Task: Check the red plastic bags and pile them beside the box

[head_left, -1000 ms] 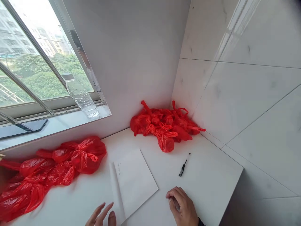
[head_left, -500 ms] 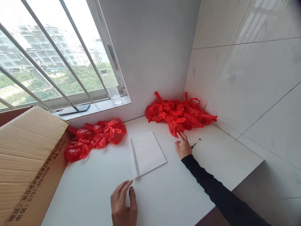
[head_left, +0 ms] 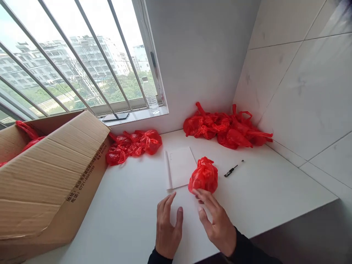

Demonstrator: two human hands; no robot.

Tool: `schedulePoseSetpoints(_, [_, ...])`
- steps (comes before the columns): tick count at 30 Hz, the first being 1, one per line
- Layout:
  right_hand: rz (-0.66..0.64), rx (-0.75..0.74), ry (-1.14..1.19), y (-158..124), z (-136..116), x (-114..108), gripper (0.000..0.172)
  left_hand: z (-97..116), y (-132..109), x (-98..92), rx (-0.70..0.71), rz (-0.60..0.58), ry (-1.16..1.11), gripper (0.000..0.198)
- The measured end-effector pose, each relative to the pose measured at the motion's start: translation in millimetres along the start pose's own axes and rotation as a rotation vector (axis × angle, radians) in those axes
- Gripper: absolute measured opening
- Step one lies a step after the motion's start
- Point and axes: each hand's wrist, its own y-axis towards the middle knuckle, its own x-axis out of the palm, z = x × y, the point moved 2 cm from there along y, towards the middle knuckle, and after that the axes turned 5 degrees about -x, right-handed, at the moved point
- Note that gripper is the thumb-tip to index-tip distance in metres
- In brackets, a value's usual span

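A knotted red plastic bag (head_left: 204, 175) sits right of centre in the frame, partly covering the right edge of a white notebook (head_left: 181, 168). At its lower edge, the right hand (head_left: 216, 220) has loosely bent fingers overlapping the plastic, thumb spread away, not clasping it; whether they touch it I cannot tell. Lower centre, the left hand (head_left: 168, 226) is spread and holds nothing. A black pen (head_left: 231, 170) lies to the bag's right. More red bags (head_left: 228, 126) fill the table's far corner, upper right; a cardboard box (head_left: 55, 176) stands at left.
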Motion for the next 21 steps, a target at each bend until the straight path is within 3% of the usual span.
schedulePoseSetpoints(2, [-0.207,-0.019,0.135,-10,-19,-3,0.04,9,-9,2.4,-0.027,-0.051,-0.034,0.053])
schedulePoseSetpoints(4, [-0.357,-0.016,0.256,-10,-29,-14,0.036,15,-16,2.0,-0.053,-0.072,-0.072,0.044])
schedulePoseSetpoints(5, [-0.362,-0.004,0.285,-7,-30,-22,0.034,16,-17,0.7,-0.066,-0.073,-0.092,0.036])
schedulePoseSetpoints(7, [-0.236,0.023,0.254,5,-24,-38,0.032,17,-19,-3.6,-0.091,-0.073,-0.133,0.026])
schedulePoseSetpoints(10, [-0.054,0.034,0.001,20,-5,-51,0.031,19,-18,-12.1,-0.125,-0.077,-0.182,0.023])
schedulePoseSetpoints(12, [-0.096,0.035,-0.125,24,7,-50,0.032,22,-17,-17.6,-0.155,-0.073,-0.194,0.025])
schedulePoseSetpoints(16, [-0.232,0.052,-0.151,19,16,-44,0.024,33,-15,-23.0,-0.234,-0.08,-0.253,0.033])
schedulePoseSetpoints(21, [-0.256,0.041,-0.183,15,14,-44,0.026,47,-10,-15.3,-0.207,-0.172,-0.237,0.033])
